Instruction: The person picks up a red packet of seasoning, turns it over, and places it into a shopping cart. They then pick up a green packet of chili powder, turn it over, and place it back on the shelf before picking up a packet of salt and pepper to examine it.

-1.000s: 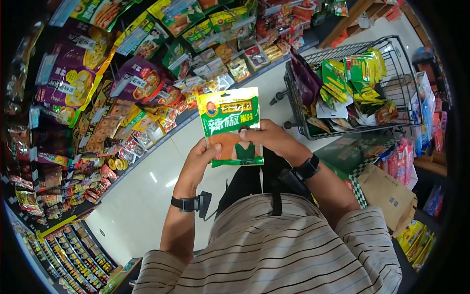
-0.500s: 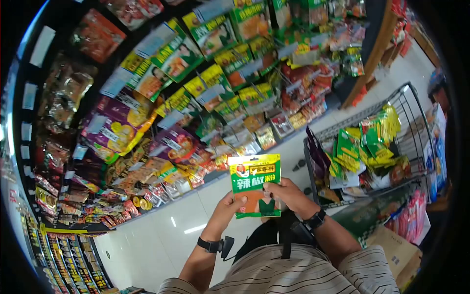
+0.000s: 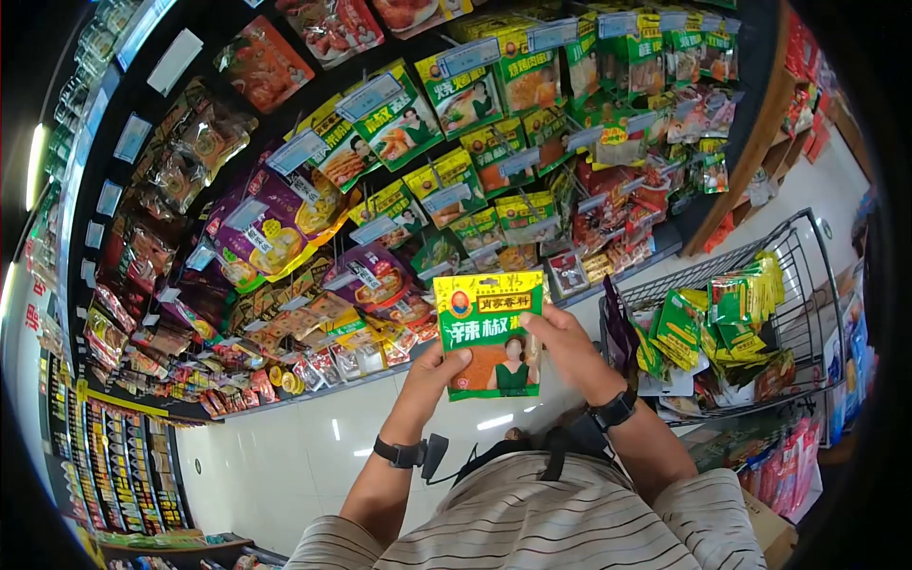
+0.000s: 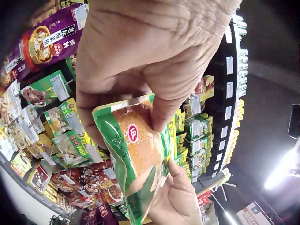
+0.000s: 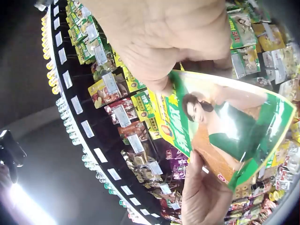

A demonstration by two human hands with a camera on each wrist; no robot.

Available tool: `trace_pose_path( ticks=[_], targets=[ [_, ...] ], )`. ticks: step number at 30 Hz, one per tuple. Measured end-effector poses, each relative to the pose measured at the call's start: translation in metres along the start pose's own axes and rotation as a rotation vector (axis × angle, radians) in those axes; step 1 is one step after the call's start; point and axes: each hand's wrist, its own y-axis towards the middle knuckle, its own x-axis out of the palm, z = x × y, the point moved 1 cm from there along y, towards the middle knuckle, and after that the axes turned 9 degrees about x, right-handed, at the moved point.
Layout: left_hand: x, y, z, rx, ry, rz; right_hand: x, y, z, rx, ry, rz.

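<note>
Both hands hold a flat yellow-and-green packet of chili powder [image 3: 494, 353] upright in front of the body. Its front shows Chinese lettering, orange-red contents and a picture of a person in green. My left hand [image 3: 425, 385] grips the lower left edge, thumb on the front. At the right edge, higher up, my right hand [image 3: 577, 359] pinches the packet with its thumb in front. In the left wrist view the left thumb presses beside the orange area of the packet [image 4: 136, 147]. The right wrist view shows the packet [image 5: 225, 129] slanted, with the right fingers partly hidden behind it.
Hanging seasoning packets [image 3: 394, 128] and purple bags [image 3: 271, 228] fill the shelf ahead. A black wire shopping cart [image 3: 807, 313] stands at the right, holding several green-and-yellow packets [image 3: 731, 309]. Pink packages [image 3: 784, 465] lie beyond it. Tiled floor [image 3: 285, 451] lies below.
The head view has tilted up, showing more of the shelf. My right thumb has slid from the packet's middle to its upper right edge. Both hands keep hold of it.
</note>
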Motion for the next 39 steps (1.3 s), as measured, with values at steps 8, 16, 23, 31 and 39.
trace_pose_path(
  ticks=[8, 16, 23, 31, 39],
  targets=[
    [0.013, -0.005, 0.010, 0.008, -0.002, -0.018, -0.005, -0.006, -0.020, 0.000, -0.055, -0.047],
    [0.031, -0.004, 0.022, 0.073, 0.059, -0.019, -0.017, -0.013, -0.026, -0.095, -0.070, -0.030],
    [0.043, 0.004, 0.025, 0.104, 0.064, -0.031, -0.028, -0.017, -0.034, -0.084, -0.026, 0.002],
    [0.042, 0.006, 0.027, 0.105, 0.039, -0.011, -0.031, -0.008, -0.031, -0.144, -0.034, -0.017],
    [0.042, 0.014, 0.021, 0.061, 0.031, 0.019, -0.036, -0.004, -0.035, -0.142, -0.030, 0.028]
  ],
)
